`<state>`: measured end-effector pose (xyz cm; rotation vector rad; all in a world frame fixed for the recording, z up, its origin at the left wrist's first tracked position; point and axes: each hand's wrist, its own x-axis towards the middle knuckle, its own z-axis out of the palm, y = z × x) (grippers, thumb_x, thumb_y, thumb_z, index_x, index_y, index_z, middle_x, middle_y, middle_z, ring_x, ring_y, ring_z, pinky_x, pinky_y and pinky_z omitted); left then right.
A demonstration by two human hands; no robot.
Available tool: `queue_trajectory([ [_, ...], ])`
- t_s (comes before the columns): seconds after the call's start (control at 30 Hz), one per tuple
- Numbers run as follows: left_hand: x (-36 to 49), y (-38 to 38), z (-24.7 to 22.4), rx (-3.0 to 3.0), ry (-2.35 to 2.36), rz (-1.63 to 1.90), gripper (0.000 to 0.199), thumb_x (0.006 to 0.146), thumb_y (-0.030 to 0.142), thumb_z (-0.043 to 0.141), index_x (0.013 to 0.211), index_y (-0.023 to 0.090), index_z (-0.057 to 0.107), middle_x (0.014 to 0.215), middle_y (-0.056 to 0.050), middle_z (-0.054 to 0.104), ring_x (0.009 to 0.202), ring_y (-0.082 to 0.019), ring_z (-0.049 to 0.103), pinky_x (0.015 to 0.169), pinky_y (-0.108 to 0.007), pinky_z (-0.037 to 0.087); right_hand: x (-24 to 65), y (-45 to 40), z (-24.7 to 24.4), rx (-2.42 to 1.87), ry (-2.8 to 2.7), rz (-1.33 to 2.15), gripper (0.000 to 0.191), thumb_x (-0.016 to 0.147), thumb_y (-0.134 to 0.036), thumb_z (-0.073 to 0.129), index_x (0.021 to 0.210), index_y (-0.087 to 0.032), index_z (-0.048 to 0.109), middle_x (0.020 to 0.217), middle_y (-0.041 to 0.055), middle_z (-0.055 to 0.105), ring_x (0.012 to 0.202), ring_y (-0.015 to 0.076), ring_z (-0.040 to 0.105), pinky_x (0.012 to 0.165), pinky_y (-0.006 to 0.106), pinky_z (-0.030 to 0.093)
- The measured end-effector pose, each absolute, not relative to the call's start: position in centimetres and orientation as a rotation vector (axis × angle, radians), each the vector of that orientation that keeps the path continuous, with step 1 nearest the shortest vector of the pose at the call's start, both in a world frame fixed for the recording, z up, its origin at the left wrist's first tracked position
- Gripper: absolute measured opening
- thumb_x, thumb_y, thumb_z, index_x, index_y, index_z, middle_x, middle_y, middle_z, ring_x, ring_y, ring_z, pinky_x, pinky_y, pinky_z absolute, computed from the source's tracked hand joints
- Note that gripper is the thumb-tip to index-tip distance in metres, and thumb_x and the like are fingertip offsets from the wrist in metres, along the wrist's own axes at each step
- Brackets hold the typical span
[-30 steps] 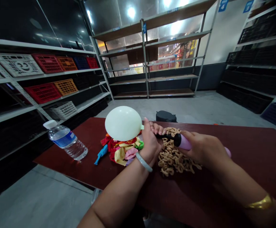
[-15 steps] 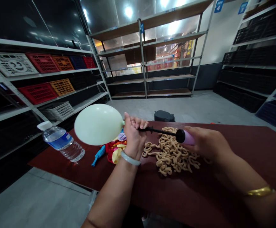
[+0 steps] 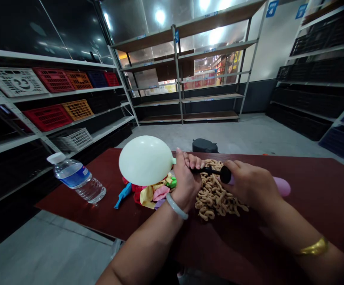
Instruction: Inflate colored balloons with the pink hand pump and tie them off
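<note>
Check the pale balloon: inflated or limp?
Inflated: the pale balloon is a smooth, rounded oval beside the left hand, while the colored balloons on the table lie limp.

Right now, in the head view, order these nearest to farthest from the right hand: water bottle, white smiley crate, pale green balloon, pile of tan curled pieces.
1. Pile of tan curled pieces, just left of the right hand
2. Pale green balloon, left, past the left hand
3. Water bottle, on the table, far left
4. White smiley crate, on the left shelving

The left wrist [image 3: 180, 199] wears a pale bangle [image 3: 174, 206], the right forearm [image 3: 289, 221] a gold bracelet [image 3: 314, 247]
</note>
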<state>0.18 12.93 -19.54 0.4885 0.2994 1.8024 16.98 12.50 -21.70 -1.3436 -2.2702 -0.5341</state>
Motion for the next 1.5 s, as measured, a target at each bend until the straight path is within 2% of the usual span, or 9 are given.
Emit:
queue_trajectory([
  [0.2,1.9,11.9,-19.9,0.511,0.336,1.721,0.052,0.093,0.051,0.049,0.055,0.019,0.034,0.044,0.006,0.029,0.040,-0.008,0.036,0.047,-0.024,0.033,15.3,11.4,-21.8,-1.353,-2.291,-0.410,0.047,0.078,-0.044,0.062,0.120,-0.021,0.057,0.101,0.0081,0.071,0.082,0.0262,0.067,0.060,0.035,0.043],
  [0.43,-2.2,12.5,-17.6,0.597,0.317,1.805,0.056,0.092,0.051,0.051,0.052,0.019,0.026,0.039,0.007,0.023,0.033,-0.007,0.026,0.040,-0.024,0.024,17.0,12.7,-21.4,-1.305,-2.338,-0.210,0.054,0.079,-0.056,0.059,0.125,-0.030,0.057,0.101,0.0036,0.073,0.082,0.0257,0.070,0.063,0.036,0.048],
  [0.53,-4.5,13.0,-16.8,0.572,0.341,1.895,0.055,0.093,0.049,0.050,0.053,0.019,0.025,0.040,0.007,0.023,0.033,-0.007,0.027,0.040,-0.023,0.025,19.1,14.0,-21.2,-1.349,-2.387,-0.153,0.054,0.077,-0.059,0.059,0.121,-0.028,0.059,0.097,0.0041,0.074,0.080,0.0265,0.070,0.062,0.036,0.048],
  [0.63,-5.3,13.4,-16.8,0.572,0.331,1.912,0.056,0.093,0.048,0.049,0.052,0.020,0.024,0.040,0.007,0.025,0.034,-0.007,0.029,0.041,-0.024,0.027,20.7,14.9,-21.3,-1.330,-2.447,-0.094,0.046,0.076,-0.057,0.061,0.112,-0.028,0.061,0.091,0.0028,0.074,0.078,0.0245,0.069,0.060,0.034,0.046],
  [0.77,-3.9,13.5,-17.5,0.543,0.338,1.899,0.052,0.092,0.048,0.052,0.055,0.019,0.028,0.041,0.007,0.025,0.034,-0.006,0.029,0.041,-0.023,0.026,20.6,14.8,-21.6,-1.376,-2.489,-0.152,0.043,0.076,-0.058,0.059,0.106,-0.027,0.061,0.081,0.0027,0.073,0.070,0.0240,0.068,0.055,0.032,0.040],
  [0.87,-2.1,13.3,-18.2,0.524,0.332,1.848,0.052,0.092,0.047,0.052,0.056,0.019,0.028,0.042,0.007,0.025,0.034,-0.006,0.029,0.041,-0.023,0.025,19.1,13.9,-21.8,-1.397,-2.452,-0.223,0.047,0.076,-0.056,0.059,0.112,-0.027,0.060,0.085,0.0039,0.073,0.071,0.0244,0.068,0.055,0.032,0.038],
  [1.07,1.5,12.2,-19.5,0.612,0.351,1.705,0.056,0.092,0.055,0.047,0.053,0.019,0.031,0.041,0.006,0.026,0.035,-0.007,0.032,0.042,-0.024,0.027,16.0,11.8,-21.6,-1.377,-2.383,-0.145,0.036,0.077,-0.052,0.058,0.103,-0.027,0.061,0.088,0.0036,0.074,0.074,0.0249,0.068,0.057,0.032,0.039],
  [1.3,1.3,11.3,-18.8,0.670,0.339,1.696,0.056,0.091,0.055,0.048,0.052,0.019,0.030,0.041,0.006,0.026,0.036,-0.008,0.033,0.043,-0.025,0.030,15.4,11.3,-21.2,-1.268,-2.332,-0.154,0.043,0.078,-0.052,0.059,0.114,-0.028,0.060,0.095,0.0029,0.074,0.077,0.0256,0.070,0.058,0.033,0.043],
  [1.5,-3.2,12.1,-16.8,0.649,0.333,1.884,0.057,0.089,0.055,0.052,0.053,0.019,0.028,0.041,0.007,0.025,0.035,-0.007,0.030,0.041,-0.024,0.026,18.0,13.8,-22.2,-1.198,-2.323,-0.261,0.050,0.079,-0.053,0.059,0.122,-0.027,0.059,0.103,0.0038,0.073,0.082,0.0242,0.070,0.065,0.034,0.048],
])
